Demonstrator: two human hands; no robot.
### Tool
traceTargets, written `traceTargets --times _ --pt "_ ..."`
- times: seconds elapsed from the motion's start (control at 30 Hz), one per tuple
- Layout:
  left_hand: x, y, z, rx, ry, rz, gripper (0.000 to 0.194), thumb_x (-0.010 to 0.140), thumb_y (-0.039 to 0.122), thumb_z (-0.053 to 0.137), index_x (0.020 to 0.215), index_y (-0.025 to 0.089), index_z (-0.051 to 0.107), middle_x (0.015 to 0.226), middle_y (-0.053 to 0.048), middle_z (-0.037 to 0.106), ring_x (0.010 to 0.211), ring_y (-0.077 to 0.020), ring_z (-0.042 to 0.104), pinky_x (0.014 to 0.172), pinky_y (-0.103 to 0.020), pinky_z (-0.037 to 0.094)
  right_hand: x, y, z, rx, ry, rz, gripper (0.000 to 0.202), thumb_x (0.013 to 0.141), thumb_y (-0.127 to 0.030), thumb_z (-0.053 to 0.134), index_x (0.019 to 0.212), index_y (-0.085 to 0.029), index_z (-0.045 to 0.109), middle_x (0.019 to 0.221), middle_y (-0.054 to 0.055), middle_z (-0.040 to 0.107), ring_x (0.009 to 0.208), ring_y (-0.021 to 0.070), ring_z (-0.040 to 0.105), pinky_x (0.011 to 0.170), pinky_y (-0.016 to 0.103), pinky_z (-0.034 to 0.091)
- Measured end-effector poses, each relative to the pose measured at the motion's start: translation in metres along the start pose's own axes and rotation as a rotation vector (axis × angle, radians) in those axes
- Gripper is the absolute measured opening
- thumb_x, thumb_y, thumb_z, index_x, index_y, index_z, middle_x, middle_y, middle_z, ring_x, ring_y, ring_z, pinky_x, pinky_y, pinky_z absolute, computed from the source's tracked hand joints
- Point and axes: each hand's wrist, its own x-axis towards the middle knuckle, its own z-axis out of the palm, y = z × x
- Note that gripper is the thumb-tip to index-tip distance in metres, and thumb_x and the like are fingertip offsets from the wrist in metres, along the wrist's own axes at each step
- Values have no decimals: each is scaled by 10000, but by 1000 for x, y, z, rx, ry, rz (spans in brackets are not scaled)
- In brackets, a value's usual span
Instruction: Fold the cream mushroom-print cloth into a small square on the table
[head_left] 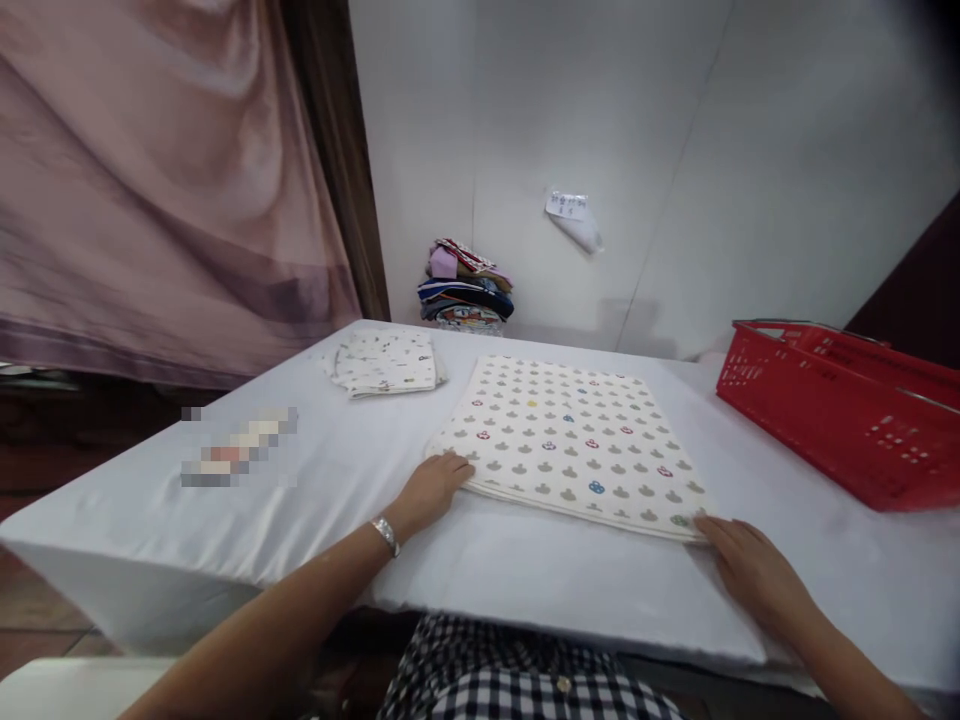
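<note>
A: Where's the printed fabric?

B: The cream folded fabric (570, 440) lies flat on the white-covered surface (570, 585), directly before the person, between a smaller folded printed cloth (390, 362) on the left and a red plastic basket (832, 410) on the right.

A: And the hands?

B: One at each near corner. The left hand (431, 492) has its fingers close together, laid over the corner; the right hand (757, 575) reaches its fingertips to the other. I can't tell whether either one pinches, since the thumbs are hard to make out.

A: So which step would you call this?

B: Squaring up or smoothing the near edge, I'd judge. The layers look nearly aligned there.

A: What would the next move call for?

B: Probably an even, light touch at both corners, all layers kept together, so the edge doesn't skew or ruck up.
</note>
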Motion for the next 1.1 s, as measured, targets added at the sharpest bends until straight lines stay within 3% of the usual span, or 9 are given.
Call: traceTargets --times 0.13,0.37,0.57,0.73,0.87,0.97,1.1 --pt "-3 -2 -1 17 36 16 338 823 47 395 1067 167 596 1048 -88 618 973 -204 542 836 -361 438 -1 4 5 -38 91 -39 399 737 -121 379 1036 -170 639 1056 107 653 950 245 606 846 413 456" --pt "-6 -8 -4 3 67 -17 341 777 33 413 1024 163 608 1024 -92 623 967 -204 555 865 -376 437 0 11 14 -51 120 -105 316 806 -217 413 1028 -171 634 1014 106 658 910 248 604 780 393 468" --pt "-7 -12 -11 -13 53 0 309 811 78 407 1015 183 614 960 -60 653 901 -185 587 855 -372 451 -6 19 7 55 149 -93 274 827 -288 444 990 -220 654 963 77 679 845 244 625 744 380 490" --pt "-21 -10 -28 -50 44 37 300 869 122 381 1056 207 600 989 -35 661 913 -167 593 861 -355 451 -39 28 9 148 148 -75 351 795 -280 489 1112 -292 637 996 50 676 853 264 637 722 384 513" --pt "-32 -8 -31 -109 -32 65 298 886 161 369 1069 224 597 986 -30 662 922 -162 596 862 -348 456 -63 29 27 191 138 -48 525 775 -248 500 1272 -416 493 1041 3 670 871 268 644 700 393 540" --pt "-35 -9 -29 -111 0 55 305 862 145 396 1101 205 575 1023 -45 655 944 -176 593 868 -367 463 -66 29 34 203 106 -3 585 781 -259 502 1328 -441 403 1078 -12 659 909 278 638 727 410 547" --pt "-34 -12 -30 -135 44 54 239 843 142 443 1027 189 587 997 -63 654 957 -185 587 906 -403 443 -59 30 30 212 103 -10 565 779 -305 521 1322 -423 424 1054 -14 668 888 264 647 710 393 557"
